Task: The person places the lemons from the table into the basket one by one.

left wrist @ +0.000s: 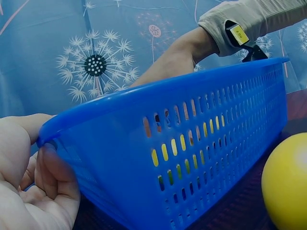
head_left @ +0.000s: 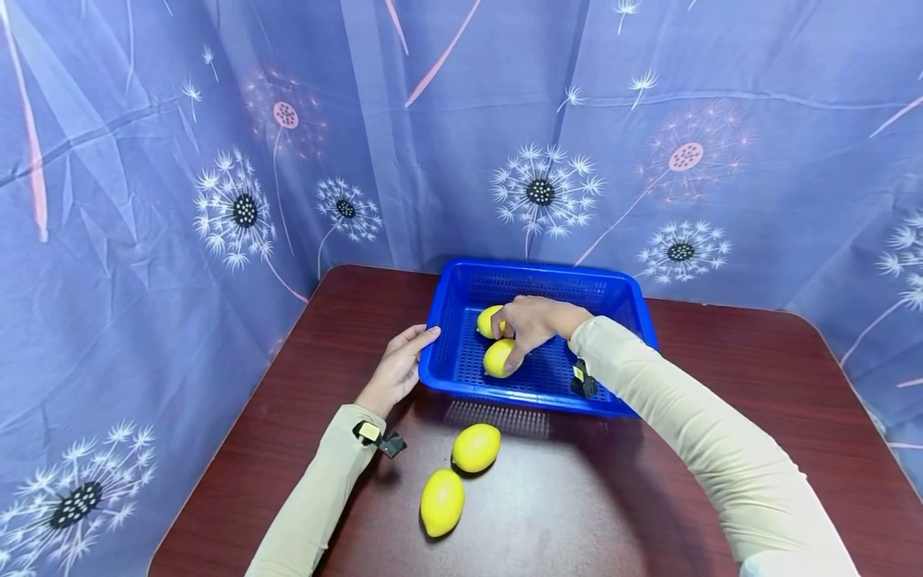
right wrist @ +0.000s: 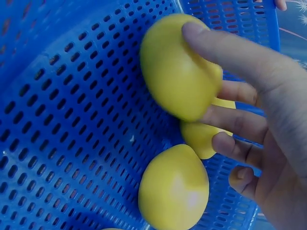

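A blue plastic basket (head_left: 534,399) with slotted walls stands toward the back of the table. My left hand (head_left: 395,365) grips its left end, the thumb over the rim and the fingers curled beneath, as the left wrist view shows. Inside the basket, my right hand (head_left: 537,320) holds a yellow lemon (right wrist: 175,72) between thumb and fingers. Below that lemon in the right wrist view lie another lemon (right wrist: 175,191) and one more (right wrist: 199,139) partly behind the fingers. My right forearm hides part of the basket's right side in the head view.
Two lemons lie on the dark red wooden table in front of the basket: one nearer it (head_left: 477,448), the other closer to me (head_left: 442,502). A blue curtain (head_left: 447,160) with dandelion prints hangs behind and along the left of the table.
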